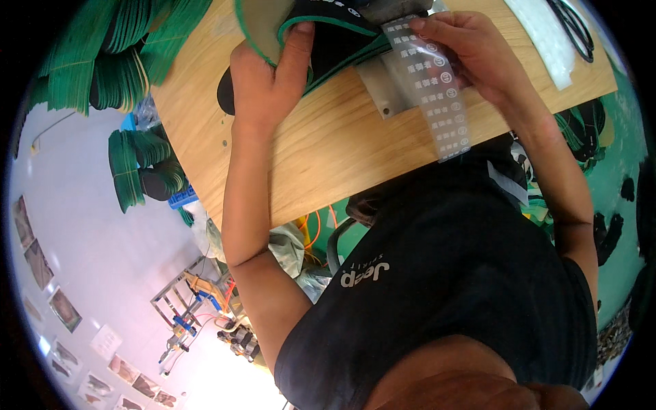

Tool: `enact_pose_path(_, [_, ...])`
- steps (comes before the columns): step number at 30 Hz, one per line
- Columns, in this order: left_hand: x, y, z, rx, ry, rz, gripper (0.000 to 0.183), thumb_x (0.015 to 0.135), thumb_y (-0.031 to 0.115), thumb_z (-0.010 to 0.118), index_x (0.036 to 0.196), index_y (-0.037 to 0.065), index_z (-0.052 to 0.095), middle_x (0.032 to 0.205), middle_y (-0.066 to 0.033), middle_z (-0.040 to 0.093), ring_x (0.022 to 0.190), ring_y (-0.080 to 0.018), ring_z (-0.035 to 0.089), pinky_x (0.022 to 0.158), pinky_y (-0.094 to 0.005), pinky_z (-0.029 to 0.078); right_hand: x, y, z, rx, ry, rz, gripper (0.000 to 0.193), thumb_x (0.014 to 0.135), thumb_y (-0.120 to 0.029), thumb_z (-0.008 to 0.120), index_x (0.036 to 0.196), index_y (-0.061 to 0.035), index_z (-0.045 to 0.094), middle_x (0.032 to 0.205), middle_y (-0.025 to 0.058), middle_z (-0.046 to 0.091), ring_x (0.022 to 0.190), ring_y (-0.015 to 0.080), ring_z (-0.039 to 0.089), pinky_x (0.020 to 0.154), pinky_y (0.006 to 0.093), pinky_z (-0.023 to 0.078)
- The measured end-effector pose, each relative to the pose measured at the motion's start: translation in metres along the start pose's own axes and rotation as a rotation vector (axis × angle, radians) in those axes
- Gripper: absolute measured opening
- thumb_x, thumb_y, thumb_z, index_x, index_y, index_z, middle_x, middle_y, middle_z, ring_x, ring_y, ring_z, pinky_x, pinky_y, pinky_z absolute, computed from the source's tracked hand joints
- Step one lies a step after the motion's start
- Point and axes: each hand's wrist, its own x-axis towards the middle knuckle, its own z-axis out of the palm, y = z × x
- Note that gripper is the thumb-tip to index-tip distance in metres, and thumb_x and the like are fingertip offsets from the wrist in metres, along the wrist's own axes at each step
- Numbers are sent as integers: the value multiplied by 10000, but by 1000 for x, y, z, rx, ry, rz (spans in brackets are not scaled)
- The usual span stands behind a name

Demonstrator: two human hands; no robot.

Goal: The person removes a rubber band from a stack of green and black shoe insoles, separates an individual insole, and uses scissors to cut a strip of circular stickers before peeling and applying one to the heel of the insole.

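My left hand (273,78) grips black insoles (335,34) with green edges, its thumb pressed on top. A small white mark shows on the upper one. Another piece with a beige face (258,24) stands against the fingers, and a rounded black end (225,92) sticks out beside the wrist. In my right hand (475,55), thumb and fingers pinch the upper end of a clear film strip (437,96) printed with rows of white marks. The strip hangs over the table's near edge. Its top end lies close to the insoles; whether they touch, I cannot tell.
A metal plate (388,92) lies on the wooden table (328,160) beneath the strip. Part of a dark device (396,8) shows at the top edge. White plastic wrap (543,41) and a black cable (570,27) lie to the right. Stacked green-and-black insoles (126,55) stand at left.
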Motion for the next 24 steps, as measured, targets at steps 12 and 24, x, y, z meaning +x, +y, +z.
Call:
enact_pose_path(12, [8,28,12,282,-210,68,532,660,344,902,1044,51,679,949,-100,719,901,-254,687,801,-364,534,0,12,-8,31,-30,-95,199,988,-257,580,886,-101,649,657,-60,597,506,-6,505,437,155,336])
enact_pose_path(24, [16,-6,-8,-199,44,-199,257,798,109,635,1020,-18,661,910,-58,676,862,-164,619,781,-299,486,-5,6,-25,291,106,-192,187,966,-200,587,931,-30,654,763,52,664,615,95,614,478,211,438])
